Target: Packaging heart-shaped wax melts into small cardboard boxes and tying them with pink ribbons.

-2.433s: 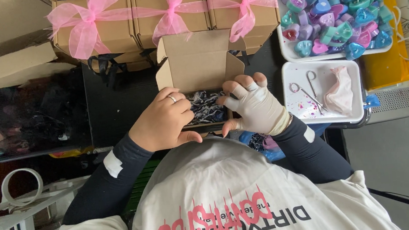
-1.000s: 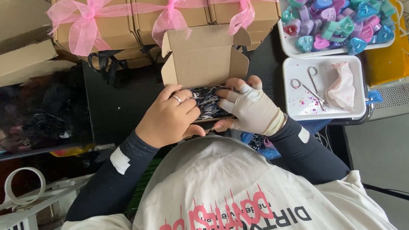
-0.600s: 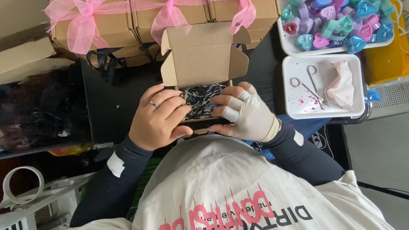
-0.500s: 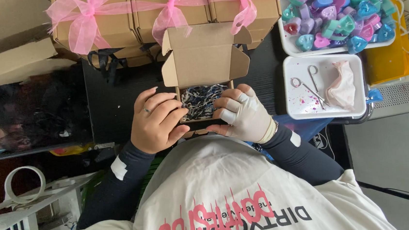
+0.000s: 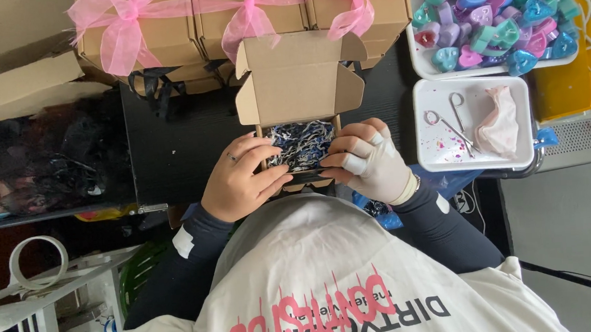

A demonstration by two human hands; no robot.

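Small open cardboard box sits at the near edge of the dark surface, lid flap standing up. Shredded paper filler, blue, white and black, fills its tray. Left hand curls around the box's left side, fingers pressing onto the filler. Right hand, fingers taped in white, clasps the right side likewise.

Judgement: to do this well, press the filler evenly and keep strands inside the walls, so the flap can close flat.

Counts: three closed boxes with pink bows along the far edge. Two white trays at the right: the far tray holds many heart-shaped pieces, too many to count; the near tray holds one pair of scissors and one pink cloth.
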